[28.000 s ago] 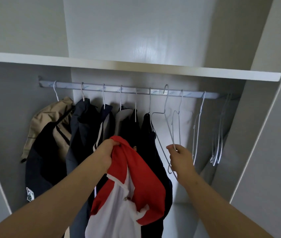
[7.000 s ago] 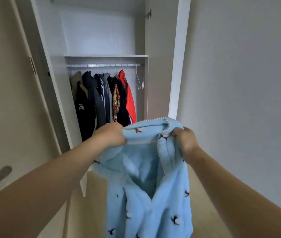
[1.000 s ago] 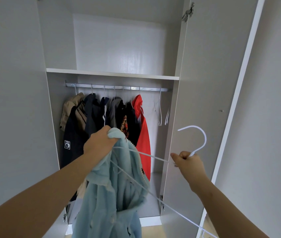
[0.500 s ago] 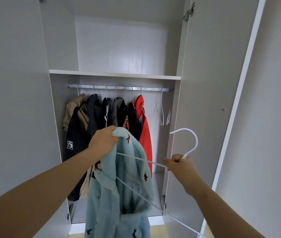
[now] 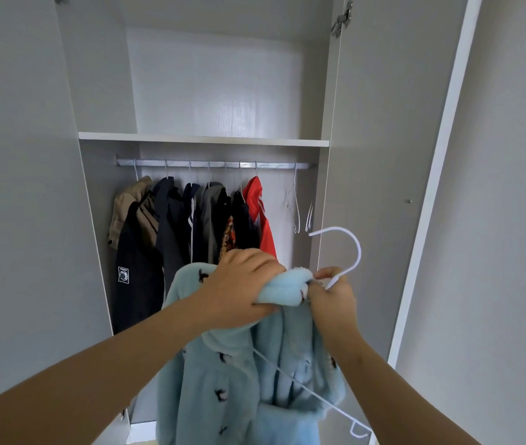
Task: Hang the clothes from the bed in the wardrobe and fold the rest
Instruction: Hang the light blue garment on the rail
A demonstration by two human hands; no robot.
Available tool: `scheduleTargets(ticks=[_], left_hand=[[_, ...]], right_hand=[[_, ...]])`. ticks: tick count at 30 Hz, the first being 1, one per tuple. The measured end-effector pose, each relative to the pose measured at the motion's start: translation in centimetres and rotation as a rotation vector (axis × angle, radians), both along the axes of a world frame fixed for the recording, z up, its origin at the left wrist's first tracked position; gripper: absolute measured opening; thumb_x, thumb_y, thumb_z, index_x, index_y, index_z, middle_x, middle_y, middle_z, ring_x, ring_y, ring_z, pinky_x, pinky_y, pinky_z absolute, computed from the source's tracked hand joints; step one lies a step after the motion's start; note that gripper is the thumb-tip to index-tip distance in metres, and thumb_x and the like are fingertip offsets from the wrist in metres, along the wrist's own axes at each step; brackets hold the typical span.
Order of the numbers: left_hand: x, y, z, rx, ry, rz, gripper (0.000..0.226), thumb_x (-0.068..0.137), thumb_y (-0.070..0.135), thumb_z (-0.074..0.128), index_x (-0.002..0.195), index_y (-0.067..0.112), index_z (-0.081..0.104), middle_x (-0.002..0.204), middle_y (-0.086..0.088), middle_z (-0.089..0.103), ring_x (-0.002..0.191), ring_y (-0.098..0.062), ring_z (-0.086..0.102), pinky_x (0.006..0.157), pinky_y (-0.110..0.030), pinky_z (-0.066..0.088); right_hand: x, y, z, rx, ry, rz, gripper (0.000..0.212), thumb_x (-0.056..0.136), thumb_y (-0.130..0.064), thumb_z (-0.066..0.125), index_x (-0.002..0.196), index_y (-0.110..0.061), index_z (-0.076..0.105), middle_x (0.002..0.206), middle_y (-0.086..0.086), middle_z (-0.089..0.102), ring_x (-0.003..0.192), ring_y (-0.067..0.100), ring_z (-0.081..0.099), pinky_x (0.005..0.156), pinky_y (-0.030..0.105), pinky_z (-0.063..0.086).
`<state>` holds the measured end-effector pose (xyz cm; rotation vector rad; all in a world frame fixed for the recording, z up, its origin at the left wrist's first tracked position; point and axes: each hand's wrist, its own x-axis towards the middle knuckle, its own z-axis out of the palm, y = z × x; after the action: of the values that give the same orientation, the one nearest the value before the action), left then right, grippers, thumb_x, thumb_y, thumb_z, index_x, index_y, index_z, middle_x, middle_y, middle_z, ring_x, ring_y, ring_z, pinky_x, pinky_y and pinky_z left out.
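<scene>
Two doors stood open on the grey wardrobe point(image 5: 216, 85) that filled most of your view, the right door point(image 5: 383, 155) swung out toward a plain pale wall point(image 5: 512, 187). A white shelf point(image 5: 203, 139) crossed the inside, and just under it ran a metal rail point(image 5: 213, 163). From the rail hung a row of clothes packed close together: a tan jacket point(image 5: 126, 207) at the left end, dark jackets point(image 5: 139, 268) in the middle and a red garment point(image 5: 261, 216) at the right end.

You held the light blue fleece garment point(image 5: 223, 380) in front of the wardrobe, below the rail and clear of the hung clothes, with its body hanging down out of view. Your left grip point(image 5: 242, 287) was curled over its bunched collar. Your right grip point(image 5: 332, 297), touching that same bunched cloth from the right, pinched the neck of a white wire hanger point(image 5: 356, 248) just below its hook. The hook stood up above your right grip, and one wire arm ran down through the fleece toward the lower right. Bare white hangers point(image 5: 297, 207) hung at the rail's right end, beside the red garment. A small knob point(image 5: 409, 201) showed on the right door.
</scene>
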<state>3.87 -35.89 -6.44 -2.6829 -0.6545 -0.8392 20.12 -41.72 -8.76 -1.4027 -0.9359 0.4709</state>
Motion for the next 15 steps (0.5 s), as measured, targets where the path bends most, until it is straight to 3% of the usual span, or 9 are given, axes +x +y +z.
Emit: scheduleTargets(ticks=[1,3,4,6,8,10,12,13,15], left_hand=[[-0.1,0.2,-0.2,0.054,0.028,0.017,0.051,0.073,0.041,0.063,0.116,0.014,0.061,0.108,-0.001,0.063,0.100,-0.019,0.057,0.088,-0.036,0.042],[0.0,0.4,-0.4,0.140,0.005,0.021,0.048,0.071,0.041,0.069,0.107,0.009,0.066,0.083,-0.001,0.068,0.069,-0.018,0.065,0.062,-0.028,0.052],[0.3,0.4,-0.6,0.173,0.008,0.017,0.039,0.071,0.038,0.066,0.098,0.009,0.069,0.067,0.001,0.065,0.053,-0.016,0.061,0.047,-0.022,0.048],[0.6,0.7,-0.7,0.211,-0.015,0.044,0.037,0.072,0.038,0.050,0.085,0.011,0.070,0.053,0.004,0.059,0.040,-0.015,0.054,0.034,-0.018,0.039],[0.8,1.1,-0.9,0.141,-0.108,0.057,0.043,0.072,0.039,0.042,0.085,0.010,0.070,0.053,0.002,0.061,0.041,-0.020,0.058,0.034,-0.021,0.043],[0.9,1.5,-1.0,0.028,-0.249,0.124,0.052,0.075,0.045,0.037,0.094,0.008,0.068,0.061,-0.004,0.065,0.052,-0.027,0.063,0.045,-0.030,0.050],[0.7,2.2,-0.5,-0.083,-0.343,0.240,0.051,0.082,0.051,0.040,0.105,0.012,0.063,0.075,-0.007,0.068,0.069,-0.031,0.064,0.059,-0.034,0.049],[0.5,2.6,-0.1,-0.112,-0.381,0.286,0.044,0.086,0.049,0.047,0.108,0.014,0.059,0.081,-0.007,0.068,0.076,-0.032,0.064,0.064,-0.034,0.047],[0.1,2.8,1.1,-0.156,-0.462,0.315,0.036,0.087,0.043,0.056,0.110,0.015,0.056,0.085,-0.008,0.068,0.080,-0.032,0.063,0.066,-0.033,0.045]], right_hand=[[0.1,-0.1,0.1,0.012,0.002,0.021,0.013,0.086,0.000,0.049,0.086,-0.012,0.053,0.071,0.000,0.056,0.063,0.010,0.051,0.045,0.008,0.038],[0.1,-0.1,0.4,0.040,-0.027,0.070,0.016,0.088,-0.004,0.052,0.081,-0.019,0.051,0.072,0.000,0.057,0.065,0.012,0.053,0.050,0.012,0.041],[0.3,-0.2,0.5,0.049,-0.051,0.082,0.019,0.088,-0.008,0.055,0.080,-0.024,0.049,0.072,-0.001,0.057,0.065,0.012,0.053,0.051,0.013,0.042],[0.6,-0.3,0.8,0.056,-0.103,0.093,0.022,0.085,-0.018,0.063,0.081,-0.030,0.046,0.073,-0.002,0.057,0.065,0.012,0.054,0.056,0.016,0.043],[1.2,-0.2,0.9,0.052,-0.220,0.080,0.028,0.079,-0.027,0.071,0.090,-0.034,0.046,0.077,-0.006,0.056,0.071,0.009,0.053,0.066,0.021,0.043],[1.6,-0.5,0.5,0.123,-0.456,-0.063,0.030,0.076,-0.026,0.074,0.098,-0.025,0.053,0.087,-0.010,0.054,0.083,0.010,0.049,0.079,0.027,0.041],[2.2,-0.9,-0.5,0.263,-0.576,-0.180,0.022,0.075,-0.014,0.074,0.076,-0.019,0.053,0.073,-0.006,0.050,0.072,0.016,0.048,0.070,0.032,0.040],[2.6,-1.0,-1.3,0.259,-0.610,-0.187,0.034,0.075,-0.010,0.073,0.063,-0.023,0.044,0.061,-0.007,0.045,0.060,0.016,0.044,0.060,0.030,0.038],[3.5,-1.0,-3.0,0.046,-0.663,-0.117,0.047,0.079,-0.015,0.070,0.055,-0.028,0.031,0.048,-0.010,0.036,0.048,0.012,0.037,0.048,0.023,0.031]])
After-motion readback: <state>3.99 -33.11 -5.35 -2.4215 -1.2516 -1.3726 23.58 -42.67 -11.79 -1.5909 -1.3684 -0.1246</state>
